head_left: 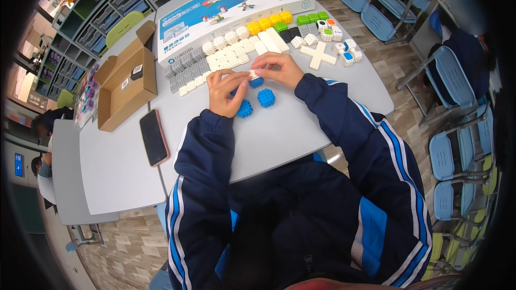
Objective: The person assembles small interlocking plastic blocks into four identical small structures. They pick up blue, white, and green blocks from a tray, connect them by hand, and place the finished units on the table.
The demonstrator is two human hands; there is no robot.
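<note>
Block build barely begun — one white piece in hand
Left hand and right hand pinch a white bar; blue gear blocks just below the fingers, unattached.

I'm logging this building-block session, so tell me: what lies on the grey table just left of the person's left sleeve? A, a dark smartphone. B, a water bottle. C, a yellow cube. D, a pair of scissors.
A: a dark smartphone lies flat on the table, beside the left sleeve and below the open cardboard box.
</note>
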